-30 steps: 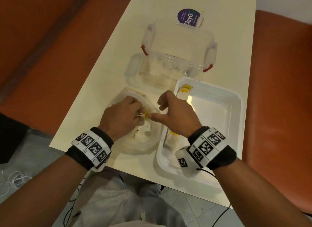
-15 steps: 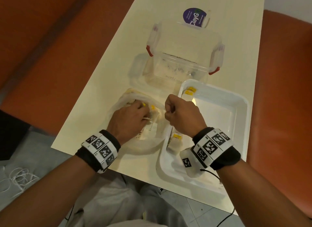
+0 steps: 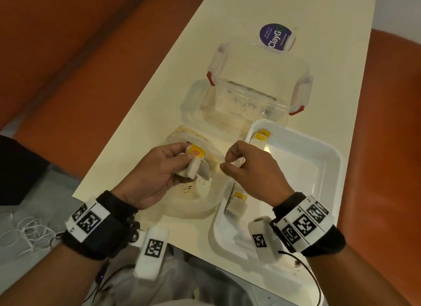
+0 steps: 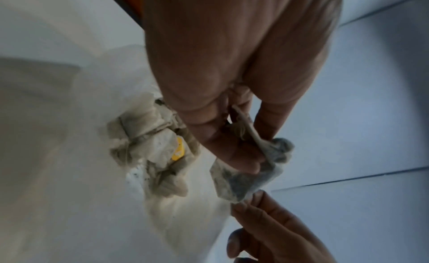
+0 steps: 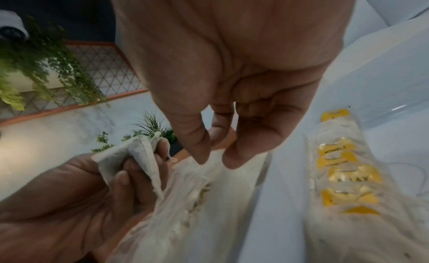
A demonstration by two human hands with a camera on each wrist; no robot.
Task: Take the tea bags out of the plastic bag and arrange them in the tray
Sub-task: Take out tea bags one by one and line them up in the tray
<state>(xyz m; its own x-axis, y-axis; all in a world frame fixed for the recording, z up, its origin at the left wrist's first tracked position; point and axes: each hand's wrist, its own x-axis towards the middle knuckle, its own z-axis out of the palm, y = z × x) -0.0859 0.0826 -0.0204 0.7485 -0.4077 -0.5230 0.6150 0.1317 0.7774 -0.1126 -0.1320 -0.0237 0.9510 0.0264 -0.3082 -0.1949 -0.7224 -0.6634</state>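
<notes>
Left hand (image 3: 157,171) fingers curl round one tea bag (image 3: 193,166), lifted above the bag (image 3: 193,205). Right hand (image 3: 248,169) thumb and forefinger pinch together; on bag film or a string, cannot tell. Judgement: hold the film down while lifting, so tangled strings don't drag neighbours; grip the paper pouch, not the tag. Pouches soft, fibrous, crumpled; tags yellow, glossy. Film thin, wrinkled, with loose tea specks. Tray (image 3: 328,180) white, smooth, rounded corners, already holding several tea bags along its near-left wall.
</notes>
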